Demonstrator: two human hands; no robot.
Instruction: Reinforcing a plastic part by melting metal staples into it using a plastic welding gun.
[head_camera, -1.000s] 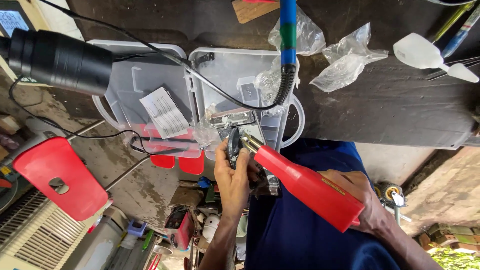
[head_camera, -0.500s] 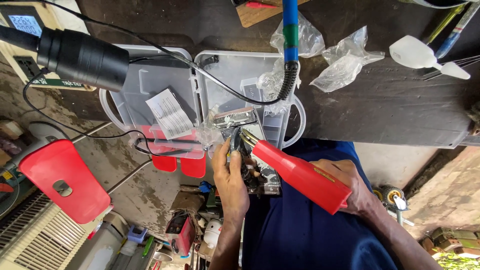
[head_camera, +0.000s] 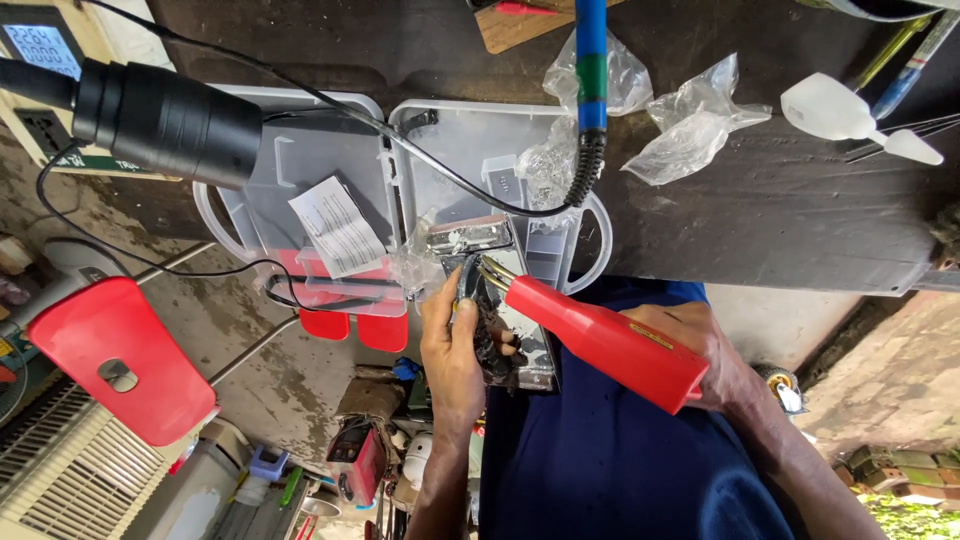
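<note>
A dark, shiny part (head_camera: 497, 330) is grasped in the left hand (head_camera: 452, 350) just near of the clear plastic case (head_camera: 420, 200), while a red-handled tool (head_camera: 595, 340), clenched in the right hand (head_camera: 700, 350), is pressed tip-first against it, so steady holding seems required.

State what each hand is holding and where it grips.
Right hand grips the red tool by its handle's rear end. Left hand pinches a small dark part at the tool's tip.

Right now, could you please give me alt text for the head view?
The right hand holds a red heat tool against a small dark part gripped by the left hand, over an open clear plastic case on a dark workbench.
</note>
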